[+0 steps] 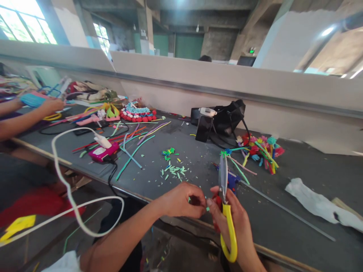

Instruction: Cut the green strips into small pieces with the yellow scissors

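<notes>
My right hand (236, 223) grips scissors (227, 211) with yellow and red handles, blades pointing up and away over the table's front edge. My left hand (181, 200) is pinched closed just left of them, holding a tiny green piece (207, 208) between fingertips that almost touch my right thumb. Beyond my hands, small green cuttings (174, 172) lie scattered on the dark grey table (283, 223). A blue glue gun (233, 180) lies behind the scissor blades.
A pile of colourful stick flowers (262, 151) lies at right, a black bag (229, 119) and a phone on a stand (204, 126) behind. Long coloured sticks (136, 145), a pink device (102, 152) and a white cable (65, 185) lie left. Another person's arms (25, 113) work at far left. White cloth (317, 204) at right.
</notes>
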Motion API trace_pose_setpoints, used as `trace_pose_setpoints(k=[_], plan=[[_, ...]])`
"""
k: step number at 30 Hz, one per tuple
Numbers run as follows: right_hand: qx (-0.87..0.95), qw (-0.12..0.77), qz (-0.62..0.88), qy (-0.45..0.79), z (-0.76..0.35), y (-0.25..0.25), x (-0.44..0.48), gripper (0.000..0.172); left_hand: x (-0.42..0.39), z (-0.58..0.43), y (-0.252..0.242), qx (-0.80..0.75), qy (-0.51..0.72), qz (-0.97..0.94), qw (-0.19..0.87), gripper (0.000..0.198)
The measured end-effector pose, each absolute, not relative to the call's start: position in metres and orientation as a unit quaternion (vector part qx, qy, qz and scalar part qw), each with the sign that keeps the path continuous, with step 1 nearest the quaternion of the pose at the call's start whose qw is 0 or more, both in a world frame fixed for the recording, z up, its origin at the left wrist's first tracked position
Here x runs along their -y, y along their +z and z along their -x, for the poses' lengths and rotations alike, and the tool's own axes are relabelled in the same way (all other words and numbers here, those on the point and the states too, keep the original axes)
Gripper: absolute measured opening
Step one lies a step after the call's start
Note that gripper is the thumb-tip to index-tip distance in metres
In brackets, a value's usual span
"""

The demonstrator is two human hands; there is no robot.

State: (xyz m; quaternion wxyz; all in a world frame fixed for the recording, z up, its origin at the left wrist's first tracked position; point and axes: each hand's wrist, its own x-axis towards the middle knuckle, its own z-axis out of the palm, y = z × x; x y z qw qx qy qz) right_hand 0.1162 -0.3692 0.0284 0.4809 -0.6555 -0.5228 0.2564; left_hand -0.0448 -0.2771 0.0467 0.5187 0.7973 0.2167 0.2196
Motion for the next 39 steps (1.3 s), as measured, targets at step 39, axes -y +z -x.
trace_pose_setpoints(k=[39], plan=[[0.629,0.385,0.671,0.077,-0.1,0.009,0.371,0.032,0.29,0.023,0.044,-0.299,0.498,-0.395,0.712,0.008]])
